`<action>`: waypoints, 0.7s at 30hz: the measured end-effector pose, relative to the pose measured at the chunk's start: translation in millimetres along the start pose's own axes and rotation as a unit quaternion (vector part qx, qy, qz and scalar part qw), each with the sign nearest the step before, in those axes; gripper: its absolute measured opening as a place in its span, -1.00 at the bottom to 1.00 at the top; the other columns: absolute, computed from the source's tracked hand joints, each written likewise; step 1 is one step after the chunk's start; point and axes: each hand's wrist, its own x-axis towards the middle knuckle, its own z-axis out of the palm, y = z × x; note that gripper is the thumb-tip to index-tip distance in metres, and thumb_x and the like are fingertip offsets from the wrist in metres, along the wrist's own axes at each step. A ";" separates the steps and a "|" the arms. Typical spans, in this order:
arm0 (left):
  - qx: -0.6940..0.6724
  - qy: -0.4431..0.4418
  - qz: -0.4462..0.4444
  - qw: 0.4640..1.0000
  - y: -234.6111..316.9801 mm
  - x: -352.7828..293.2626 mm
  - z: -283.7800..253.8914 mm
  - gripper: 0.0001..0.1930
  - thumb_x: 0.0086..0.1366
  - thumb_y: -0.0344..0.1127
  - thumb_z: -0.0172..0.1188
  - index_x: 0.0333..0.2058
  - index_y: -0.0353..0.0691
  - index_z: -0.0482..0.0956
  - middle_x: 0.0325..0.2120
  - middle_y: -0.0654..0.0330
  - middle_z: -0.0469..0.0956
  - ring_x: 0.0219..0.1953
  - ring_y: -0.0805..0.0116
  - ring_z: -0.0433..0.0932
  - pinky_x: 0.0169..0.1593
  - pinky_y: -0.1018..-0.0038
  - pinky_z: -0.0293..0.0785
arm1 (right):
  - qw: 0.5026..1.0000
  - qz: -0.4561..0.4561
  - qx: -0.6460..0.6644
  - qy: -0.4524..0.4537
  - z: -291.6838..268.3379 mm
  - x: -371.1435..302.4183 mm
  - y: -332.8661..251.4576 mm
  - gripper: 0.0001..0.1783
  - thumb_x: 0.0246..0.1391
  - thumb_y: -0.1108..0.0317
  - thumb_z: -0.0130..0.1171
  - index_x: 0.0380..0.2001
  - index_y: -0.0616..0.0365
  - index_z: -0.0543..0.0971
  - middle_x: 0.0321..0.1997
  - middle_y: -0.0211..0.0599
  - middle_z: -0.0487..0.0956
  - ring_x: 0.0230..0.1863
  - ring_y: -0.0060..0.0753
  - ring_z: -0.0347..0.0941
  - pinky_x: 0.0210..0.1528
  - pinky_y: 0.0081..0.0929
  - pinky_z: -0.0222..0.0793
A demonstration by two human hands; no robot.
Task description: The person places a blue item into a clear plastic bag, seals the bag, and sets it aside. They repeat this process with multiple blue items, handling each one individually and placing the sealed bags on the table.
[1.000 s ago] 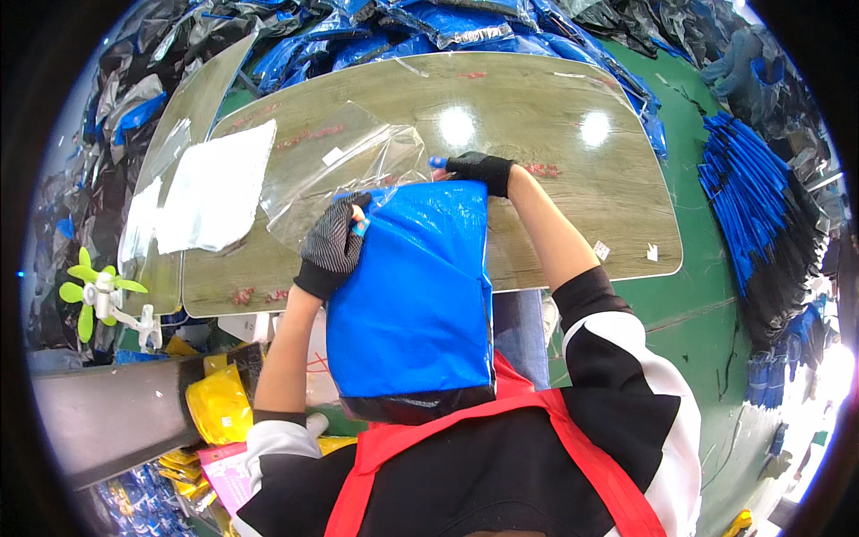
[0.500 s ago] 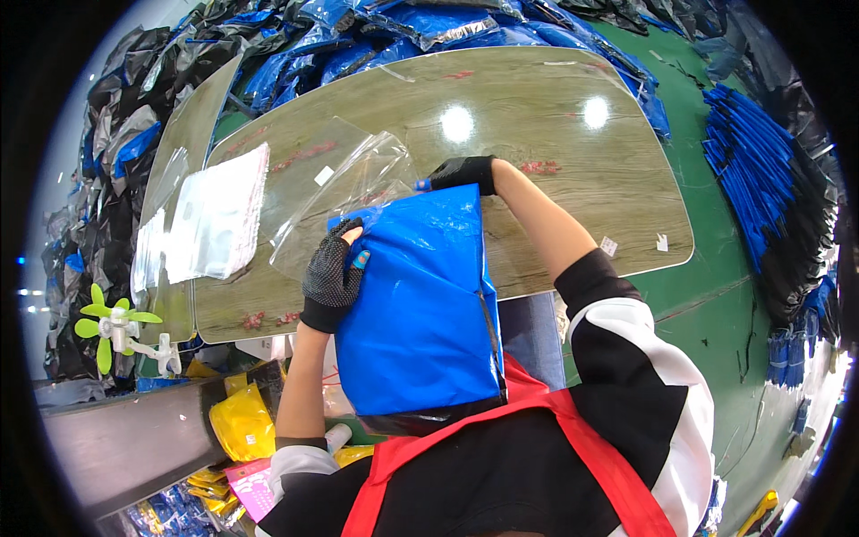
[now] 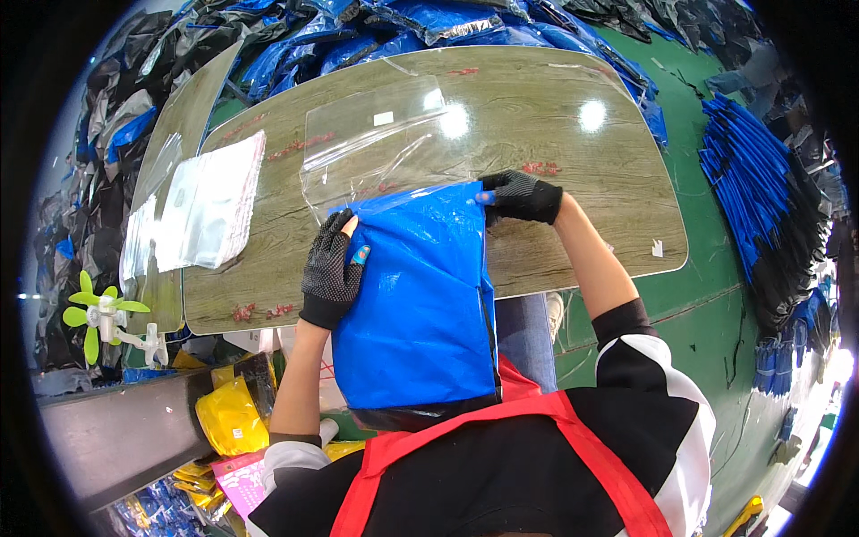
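A folded blue plastic-like sheet [image 3: 416,295] with a black edge lies over the table's near edge, reaching back toward my chest. My left hand [image 3: 331,273], in a black dotted glove with bare fingertips, grips its far left corner. At the far right corner, my right hand [image 3: 523,197] in a matching glove pinches the edge. A clear plastic bag [image 3: 358,148] lies flat on the table, its near end meeting the sheet's far edge. Whether the sheet's corners sit inside the bag, I cannot tell.
On the wood-patterned table [image 3: 582,197], a stack of clear bags [image 3: 210,206] lies to the left. A green clip fan [image 3: 103,313] stands at the left edge. Blue packages [image 3: 429,22] heap behind, and blue-black bundles [image 3: 752,179] stand at the right.
My right hand has moved right and nearer, from the bag's near end to the sheet's far right corner. The clear bag has straightened and spread flat. My left hand keeps its grip.
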 end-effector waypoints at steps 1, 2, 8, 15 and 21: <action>0.002 -0.004 -0.001 1.000 0.0 1.1 0.2 -0.54 0.31 -0.22 0.04 0.14 -0.27 0.35 0.14 -0.08 0.34 0.21 -0.10 0.27 0.29 0.15 0.13 | 0.999 0.008 -0.023 0.040 3.5 1.7 2.4 -0.71 0.02 0.16 0.33 -0.36 0.15 0.56 -0.42 -0.41 0.51 -0.35 -0.58 0.46 -0.34 -0.62 0.42; 0.018 0.003 0.012 1.000 0.1 2.5 0.4 -0.55 0.31 -0.23 0.04 0.14 -0.26 0.36 0.14 -0.07 0.35 0.20 -0.10 0.28 0.29 0.15 0.14 | 0.996 0.012 -0.042 0.073 6.1 3.5 5.8 -0.71 0.00 0.16 0.35 -0.39 0.15 0.55 -0.44 -0.41 0.51 -0.37 -0.58 0.45 -0.36 -0.62 0.41; 0.030 0.013 0.039 0.999 6.5 9.1 -2.9 -0.60 0.29 -0.27 0.06 0.10 -0.20 0.43 0.13 -0.06 0.37 0.18 -0.09 0.31 0.26 0.15 0.18 | 0.983 -0.054 -0.015 0.177 1.9 17.5 15.4 -0.69 -0.01 0.12 0.36 -0.41 0.15 0.58 -0.48 -0.43 0.51 -0.44 -0.61 0.41 -0.39 -0.64 0.36; -0.081 0.076 -0.074 0.991 -7.1 6.4 -1.8 -0.67 0.26 -0.35 0.12 0.01 -0.20 0.51 -0.03 -0.01 0.52 -0.02 0.05 0.52 0.09 0.30 0.40 | 0.838 -0.107 -0.437 0.308 43.1 -19.4 15.1 -0.60 0.14 0.09 0.12 -0.29 0.28 0.59 -0.49 0.01 0.58 -0.42 -0.05 0.56 -0.32 -0.24 0.45; -0.188 0.065 -0.345 0.917 -65.0 19.3 19.7 -0.39 0.18 -0.17 0.27 0.14 -0.32 0.30 0.01 -0.06 0.44 0.02 0.19 0.46 0.05 0.32 0.40 | 0.919 -0.057 -0.331 0.208 48.8 -40.6 27.9 -0.50 0.15 -0.04 0.11 -0.38 0.30 0.53 -0.45 -0.06 0.57 -0.40 -0.17 0.57 -0.33 -0.28 0.46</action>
